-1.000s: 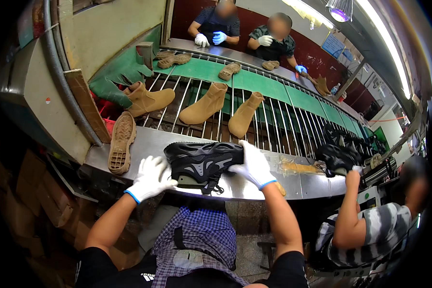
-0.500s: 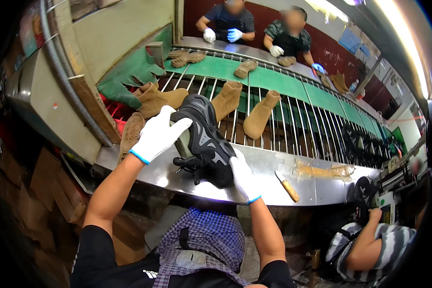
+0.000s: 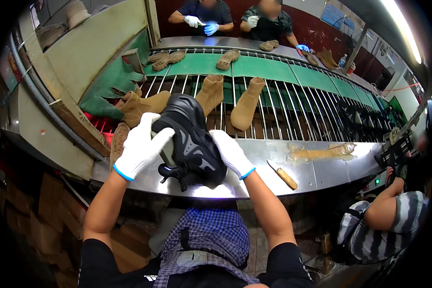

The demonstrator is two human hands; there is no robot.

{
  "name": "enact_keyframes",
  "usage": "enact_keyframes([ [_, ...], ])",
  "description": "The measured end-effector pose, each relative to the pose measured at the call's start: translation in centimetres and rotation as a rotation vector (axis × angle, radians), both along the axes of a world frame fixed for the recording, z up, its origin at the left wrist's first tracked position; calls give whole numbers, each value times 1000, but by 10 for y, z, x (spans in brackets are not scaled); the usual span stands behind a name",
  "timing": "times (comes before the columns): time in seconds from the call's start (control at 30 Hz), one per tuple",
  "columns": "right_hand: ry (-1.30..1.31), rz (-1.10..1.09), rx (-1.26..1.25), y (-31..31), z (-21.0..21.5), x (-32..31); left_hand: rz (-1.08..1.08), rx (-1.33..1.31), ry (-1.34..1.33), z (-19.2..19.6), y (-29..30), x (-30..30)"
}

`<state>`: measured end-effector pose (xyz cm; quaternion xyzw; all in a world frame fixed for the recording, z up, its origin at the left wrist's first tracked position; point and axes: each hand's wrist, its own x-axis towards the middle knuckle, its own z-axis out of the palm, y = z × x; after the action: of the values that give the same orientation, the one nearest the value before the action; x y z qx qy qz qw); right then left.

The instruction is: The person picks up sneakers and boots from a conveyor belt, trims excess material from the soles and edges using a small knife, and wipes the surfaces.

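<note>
Brown cardboard boxes (image 3: 57,211) crowd the dark lower left, their contents too dim to make out. Beside them, a torn green sheet (image 3: 103,98) droops over a red slatted item (image 3: 101,126) of uncertain kind. A tan shoe sole (image 3: 118,139) sits near the left end of the steel surface (image 3: 331,173), partly hidden by the worker's gloved left grip (image 3: 144,146), which is clamped on the upper left part of a black shoe (image 3: 192,139), thumb in front. The shoe is tilted above the near edge of the surface, laces hanging at its lower left. Just behind, a tan boot (image 3: 144,106) rests on a rack of metal rods (image 3: 288,113); a second boot (image 3: 211,91) is partly blocked by the black shoe, and a third (image 3: 247,104) stands clear to its right. Loose soles dot a green strip (image 3: 273,65) beyond. The gloved right grip (image 3: 230,153) lies against the shoe's right side; whether its fingers close around it cannot be told. Farther right, a knife (image 3: 284,176) with a wooden handle lies on the surface, near brown tape (image 3: 321,152). Dark shoes (image 3: 360,117) line the rack's right end, close to a co-worker in stripes (image 3: 386,225).
</note>
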<state>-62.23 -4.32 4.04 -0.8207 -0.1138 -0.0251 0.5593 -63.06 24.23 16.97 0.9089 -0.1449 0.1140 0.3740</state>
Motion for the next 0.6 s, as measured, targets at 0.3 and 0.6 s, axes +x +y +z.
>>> enact_keyframes([
  [0.3,-560,-336,106,-5,77,-63,-241,-436,-178,-10,-53,-55],
  [0.6,-492,-561,-135,-68,95,-196,-569,-333,-343,-8,-120,-123],
])
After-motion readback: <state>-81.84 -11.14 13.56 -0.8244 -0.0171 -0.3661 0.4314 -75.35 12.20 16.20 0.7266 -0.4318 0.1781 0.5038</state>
